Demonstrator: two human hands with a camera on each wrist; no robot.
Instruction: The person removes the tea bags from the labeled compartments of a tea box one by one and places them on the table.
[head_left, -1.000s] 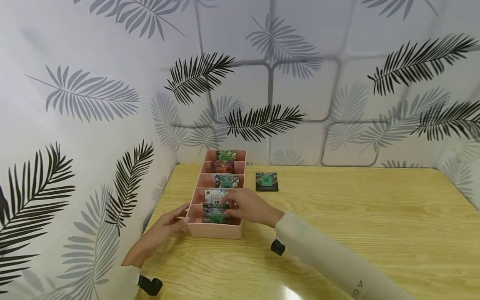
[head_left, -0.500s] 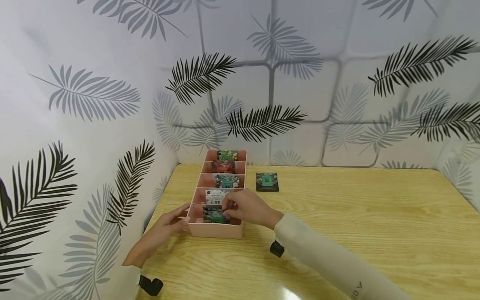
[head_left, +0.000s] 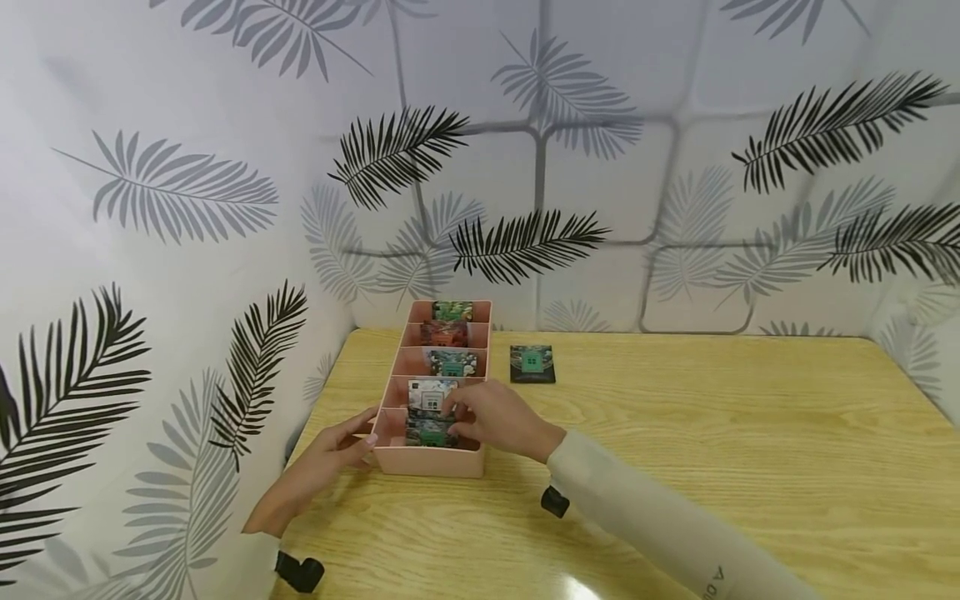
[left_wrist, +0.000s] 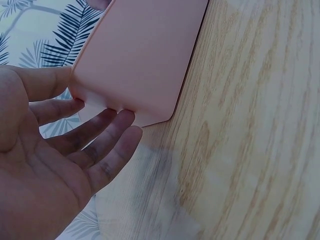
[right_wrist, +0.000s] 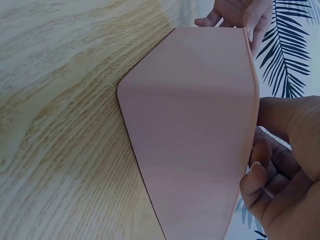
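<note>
while one sachet (head_left: 532, 365) lies outside, left hand (head_left: 330, 454) loosely touches box (head_left: 429, 462) — right hand (head_left: 504, 417) pinches front packet (head_left: 427, 434)

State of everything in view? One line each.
Pink box: upright, open-topped, on table
Left hand: touching box's near left corner
Right hand: fingers curled, grip unclear
Nearest packet: in box, at right hand's fingers
White packet: in second-nearest compartment
Teal-labelled packet: middle compartment
Red packet: second-farthest
Green packet: farthest
Loose black packet: flat, beside box
</note>
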